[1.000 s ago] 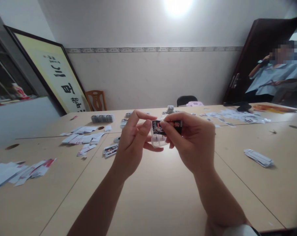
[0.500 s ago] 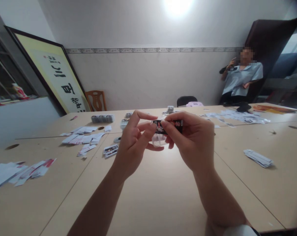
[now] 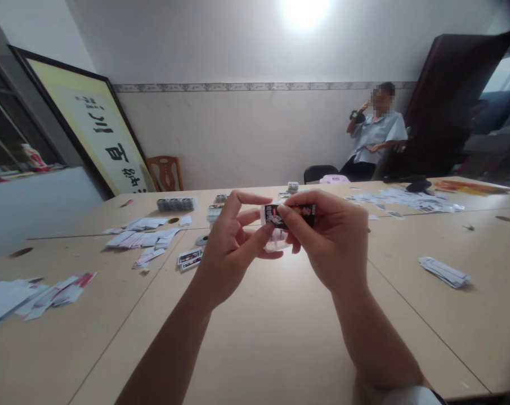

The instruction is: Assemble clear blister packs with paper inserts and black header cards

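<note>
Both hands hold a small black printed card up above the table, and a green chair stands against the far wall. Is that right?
Not quite. The head view shows the chair is orange-brown wood, not green. The left hand and right hand do hold the small black printed card above the table.

— What is seen of the person's own body?

— Two bare arms are seen, and two hands: the left hand (image 3: 228, 247) and the right hand (image 3: 329, 242). No gloves are worn. No rings are seen on the fingers.

— Is anything worn on the arms?

— The left arm is bare all the way down. At the bottom edge, by the right arm, a bit of white sleeve (image 3: 411, 395) is seen. A thin dark edge is seen just beside it.
</note>
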A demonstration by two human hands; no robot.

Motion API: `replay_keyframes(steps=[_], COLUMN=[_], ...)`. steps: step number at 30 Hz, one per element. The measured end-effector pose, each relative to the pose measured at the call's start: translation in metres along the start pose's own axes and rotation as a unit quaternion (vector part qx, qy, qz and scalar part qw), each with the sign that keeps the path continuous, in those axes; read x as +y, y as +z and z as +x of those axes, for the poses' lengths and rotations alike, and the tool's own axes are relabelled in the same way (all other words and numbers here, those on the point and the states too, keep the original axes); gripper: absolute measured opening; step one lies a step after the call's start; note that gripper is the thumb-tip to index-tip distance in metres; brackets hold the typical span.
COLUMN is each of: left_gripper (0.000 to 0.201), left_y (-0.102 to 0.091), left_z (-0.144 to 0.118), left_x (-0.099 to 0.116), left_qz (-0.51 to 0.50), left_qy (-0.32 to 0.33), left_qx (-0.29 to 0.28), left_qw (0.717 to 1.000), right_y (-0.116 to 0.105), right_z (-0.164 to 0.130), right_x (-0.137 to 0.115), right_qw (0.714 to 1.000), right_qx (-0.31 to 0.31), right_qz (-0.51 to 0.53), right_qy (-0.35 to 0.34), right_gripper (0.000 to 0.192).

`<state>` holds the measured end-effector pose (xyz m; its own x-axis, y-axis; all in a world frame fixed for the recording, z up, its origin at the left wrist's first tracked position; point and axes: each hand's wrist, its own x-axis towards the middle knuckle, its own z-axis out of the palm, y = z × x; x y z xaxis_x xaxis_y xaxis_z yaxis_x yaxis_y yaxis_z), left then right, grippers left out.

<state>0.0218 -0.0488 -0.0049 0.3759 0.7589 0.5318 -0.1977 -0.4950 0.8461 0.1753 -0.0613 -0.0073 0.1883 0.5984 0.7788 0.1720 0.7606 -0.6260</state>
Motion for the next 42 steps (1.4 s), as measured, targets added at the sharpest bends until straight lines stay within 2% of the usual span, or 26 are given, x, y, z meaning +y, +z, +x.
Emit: replay_keyframes(steps=[4, 16, 25, 34, 42], left_gripper=[0.027, 0.023, 0.028, 0.032, 0.034], left_y=[0.001, 0.003, 0.003, -0.002, -0.014], left_z=[0.001, 0.004, 0.004, 0.009, 0.022], left_x=[0.0, -0.01, -0.015, -0.019, -0.035], left_qz=[0.007, 0.058, 0.112, 0.134, 0.164], left_qy=[0.002, 0.038, 0.049, 0.017, -0.026], left_qx=[0.007, 0.082, 0.113, 0.129, 0.124], left_qw=[1.0, 0.994, 0.986, 0.982, 0.978], right_y=[0.0, 0.007, 0.01, 0.013, 0.021], right_z=[0.0, 0.0, 0.006, 0.009, 0.021], right_x=[0.0, 0.007, 0.013, 0.022, 0.044], right_qw=[1.0, 0.997, 0.994, 0.989, 0.977], right_qx=[0.0, -0.008, -0.007, -0.012, -0.036], right_qz=[-0.007, -0.071, -0.104, -0.144, -0.204], right_qy=[-0.006, -0.031, -0.024, -0.03, -0.044], right_gripper=[0.009, 0.009, 0.009, 0.012, 0.016])
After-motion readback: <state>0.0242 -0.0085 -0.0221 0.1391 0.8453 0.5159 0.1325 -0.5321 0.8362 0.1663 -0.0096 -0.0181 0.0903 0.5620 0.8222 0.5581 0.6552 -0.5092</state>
